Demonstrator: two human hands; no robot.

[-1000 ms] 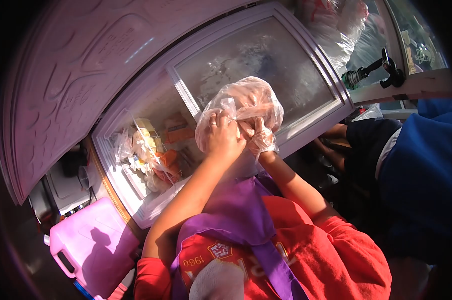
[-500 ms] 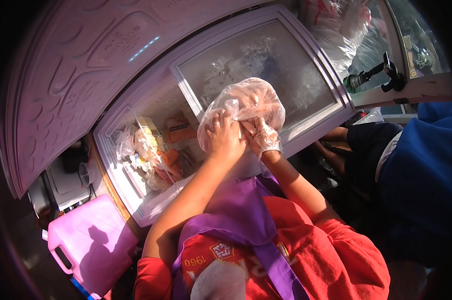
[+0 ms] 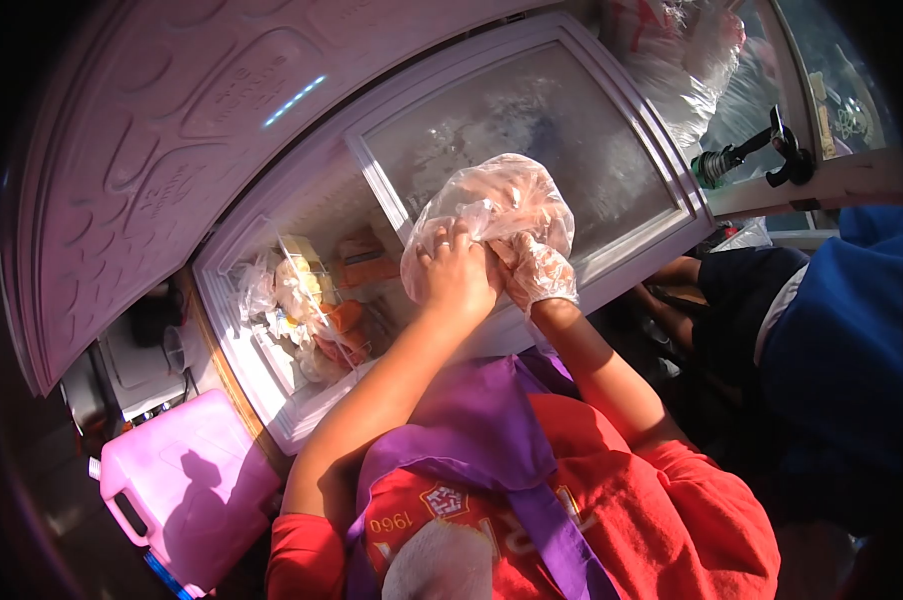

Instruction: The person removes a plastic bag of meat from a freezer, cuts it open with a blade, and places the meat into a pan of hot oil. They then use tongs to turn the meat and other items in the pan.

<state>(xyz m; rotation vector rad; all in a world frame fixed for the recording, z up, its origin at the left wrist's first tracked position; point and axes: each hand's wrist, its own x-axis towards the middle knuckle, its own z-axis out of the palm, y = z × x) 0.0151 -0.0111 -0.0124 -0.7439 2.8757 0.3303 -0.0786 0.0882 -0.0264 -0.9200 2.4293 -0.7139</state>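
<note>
The left hand [image 3: 459,276], bare with one ring on a finger, is curled tight on the gathered plastic at the near side of a clear plastic bag [image 3: 502,200]. The right hand [image 3: 538,270], in one thin clear glove, touches it from the right and pinches the same bunched plastic. Both hands grip the one bag, which bulges with pinkish contents too blurred to name and is held up over the near edge of a chest freezer [image 3: 632,262].

The only writing that can be read is "1960", beside a small crest [image 3: 442,499] on the person's red shirt [image 3: 692,510], under a purple apron [image 3: 482,420]. The raised freezer lid [image 3: 162,150] at far left carries embossed lettering, too faint to read.

Behind the bag lies one frosted sliding glass panel [image 3: 592,150]. To its left the freezer is open, showing a wire basket [image 3: 307,300] of wrapped packets and some orange items; their number cannot be told. The bag and both forearms cover part of the freezer's near rim.

At near left stands one pink jerrycan [image 3: 187,480] with a dark handle. At right, another person in blue clothing [image 3: 842,360] stands close by. On a ledge at far right rests one black-handled tool [image 3: 752,152], with crumpled plastic bags [image 3: 682,60] beyond it.
</note>
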